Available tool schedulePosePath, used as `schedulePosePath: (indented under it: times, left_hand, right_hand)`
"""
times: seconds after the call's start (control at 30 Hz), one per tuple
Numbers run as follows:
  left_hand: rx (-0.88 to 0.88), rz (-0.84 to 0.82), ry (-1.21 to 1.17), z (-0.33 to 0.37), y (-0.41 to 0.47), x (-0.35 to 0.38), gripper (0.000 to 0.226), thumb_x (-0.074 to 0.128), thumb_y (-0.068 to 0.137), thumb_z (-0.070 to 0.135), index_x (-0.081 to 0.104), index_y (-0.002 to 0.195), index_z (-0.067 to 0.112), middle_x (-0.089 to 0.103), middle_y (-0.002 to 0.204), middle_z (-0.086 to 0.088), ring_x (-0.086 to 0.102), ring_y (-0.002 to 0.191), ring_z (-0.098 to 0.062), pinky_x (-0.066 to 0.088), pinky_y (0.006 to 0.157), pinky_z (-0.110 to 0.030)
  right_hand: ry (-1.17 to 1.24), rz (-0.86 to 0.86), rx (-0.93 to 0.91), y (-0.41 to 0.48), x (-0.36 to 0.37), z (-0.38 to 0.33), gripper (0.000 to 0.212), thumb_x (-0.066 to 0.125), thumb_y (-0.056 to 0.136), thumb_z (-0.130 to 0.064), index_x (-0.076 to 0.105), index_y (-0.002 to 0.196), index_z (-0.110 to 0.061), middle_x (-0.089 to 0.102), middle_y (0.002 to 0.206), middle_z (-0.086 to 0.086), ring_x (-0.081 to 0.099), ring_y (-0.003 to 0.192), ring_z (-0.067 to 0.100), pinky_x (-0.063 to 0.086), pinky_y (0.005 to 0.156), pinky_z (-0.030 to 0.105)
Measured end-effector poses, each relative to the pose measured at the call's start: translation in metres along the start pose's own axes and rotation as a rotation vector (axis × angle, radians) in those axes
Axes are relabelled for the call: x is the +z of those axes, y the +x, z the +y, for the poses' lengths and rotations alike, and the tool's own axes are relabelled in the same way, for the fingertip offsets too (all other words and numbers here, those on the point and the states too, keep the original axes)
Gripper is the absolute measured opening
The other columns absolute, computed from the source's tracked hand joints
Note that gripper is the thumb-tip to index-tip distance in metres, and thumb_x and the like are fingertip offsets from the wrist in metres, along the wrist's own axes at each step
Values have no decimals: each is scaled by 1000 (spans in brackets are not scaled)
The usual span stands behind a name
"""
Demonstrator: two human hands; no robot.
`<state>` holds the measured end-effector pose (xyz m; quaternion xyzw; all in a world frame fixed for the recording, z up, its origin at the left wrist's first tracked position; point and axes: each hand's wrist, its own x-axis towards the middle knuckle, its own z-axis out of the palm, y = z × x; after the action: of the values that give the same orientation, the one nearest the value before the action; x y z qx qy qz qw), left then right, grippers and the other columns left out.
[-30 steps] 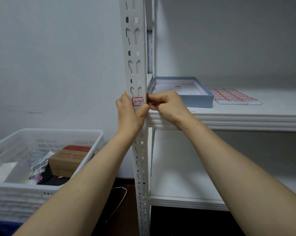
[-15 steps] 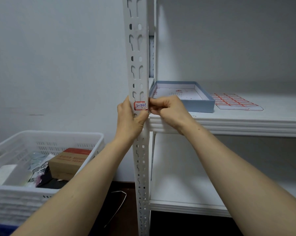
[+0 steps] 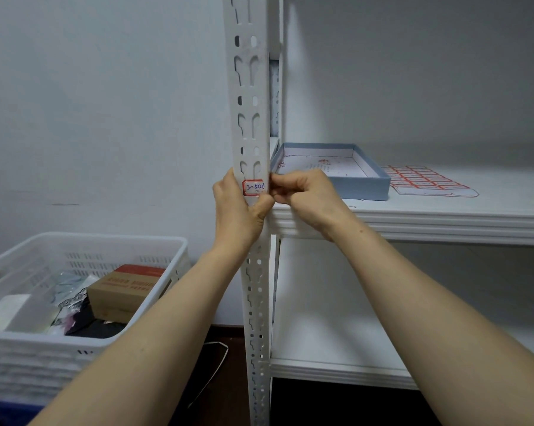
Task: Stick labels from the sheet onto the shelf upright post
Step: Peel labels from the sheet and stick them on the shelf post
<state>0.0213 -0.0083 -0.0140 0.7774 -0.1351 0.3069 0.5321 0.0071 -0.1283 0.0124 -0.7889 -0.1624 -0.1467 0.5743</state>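
1. The shelf upright post (image 3: 249, 118) runs from top to bottom in the middle of the view. It carries one label, at the height of the upper shelf board (image 3: 444, 219). The rest of its slotted front is bare, so I judge the task is only at its beginning or middle.
2. The white basket (image 3: 84, 244) stands low on the left, well apart from the post, so the left arm has free room there.
3. The blue box (image 3: 364, 187) lies on the shelf board just beside the post, close behind the right hand. This is the narrow side.
4. The label sheet (image 3: 425, 179) lies flat on the board, right of the box. Many red-framed labels remain on it.
5. The left hand (image 3: 235, 210) grips the post from the left, with its thumb across the front, just under the label.
6. The right hand (image 3: 305, 195) has curled fingers and pinches the right edge of the label at the corner of the post.
7. The label (image 3: 253, 187) sits upright on the front face with handwriting on it. It seems nearly pressed down.
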Motion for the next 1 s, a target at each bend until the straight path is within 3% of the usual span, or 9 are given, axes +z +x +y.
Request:
schedulePosePath:
  times: [0.13, 0.27, 0.33, 0.4, 0.5, 0.57, 0.7, 0.83, 1.0]
  left_hand:
    - [-9, -9, 8, 0, 0, -1, 33, 62, 81, 12, 46, 110, 12, 37, 103, -2, 43, 111, -25, 34, 75, -22]
    - [9, -4, -17, -1, 1, -1, 29, 61, 80, 8, 43, 101, 17, 35, 88, 10, 44, 109, -28, 35, 75, -25]
    - [22, -8, -14, -1, 2, 0, 29, 61, 80, 7, 44, 101, 16, 36, 90, 6, 44, 109, -30, 36, 75, -26]
    - [15, -21, -15, -3, 2, -1, 29, 61, 81, 7, 47, 106, 13, 39, 100, -3, 44, 109, -29, 37, 73, -24]
    - [-8, -78, -62, -9, 2, -5, 31, 62, 84, 15, 52, 114, 15, 47, 109, -7, 46, 108, -21, 42, 74, -14]
    - [-7, -129, -147, -13, 2, -12, 29, 65, 83, 24, 57, 111, 24, 59, 107, -5, 54, 108, -18, 48, 84, -24]
    - [-36, -206, -329, -6, -2, -24, 25, 65, 87, 5, 61, 107, 20, 68, 91, 7, 62, 77, 7, 50, 74, -13]
    - [-112, -207, -415, -5, 0, -27, 29, 67, 85, 3, 63, 110, 17, 70, 95, 1, 64, 84, -7, 54, 79, -18]
    - [-157, -231, -452, -4, 3, -30, 29, 66, 84, 0, 65, 110, 14, 71, 96, 1, 66, 87, -10, 53, 79, -18]
  right_hand:
    - [-5, 10, 2, -2, 0, -2, 45, 45, 83, 19, 62, 119, -2, 67, 106, 5, 63, 103, 12, 47, 99, 28]
    - [-55, 29, -1, -3, 1, -2, 48, 45, 80, 20, 66, 115, -5, 70, 106, 8, 62, 109, 22, 47, 100, 33]
    - [-87, 30, -13, -3, 0, -1, 47, 46, 80, 18, 67, 113, -7, 69, 110, 13, 61, 111, 27, 47, 100, 36]
    - [-114, 38, -36, -7, 0, -3, 41, 50, 83, 14, 67, 114, -8, 70, 106, 5, 64, 105, 18, 47, 100, 32]
    - [-151, 158, -100, -12, 9, -1, 31, 65, 81, 0, 69, 110, -9, 72, 98, 4, 67, 95, 16, 51, 95, 36]
    - [-187, 255, -115, -16, 15, 1, 28, 71, 78, -7, 70, 106, -11, 72, 97, 3, 67, 90, 15, 53, 90, 35]
    - [-358, 346, -207, -19, 19, 2, 18, 74, 77, -16, 71, 95, -13, 71, 93, 2, 66, 83, 15, 54, 81, 34]
    - [-556, 396, -306, -21, 24, 4, 17, 72, 80, -27, 70, 92, -15, 69, 91, 1, 64, 79, 19, 53, 73, 39]
    - [-786, 480, -388, -20, 26, 4, 15, 69, 80, -32, 72, 84, -17, 68, 84, -1, 64, 73, 21, 39, 55, 26]
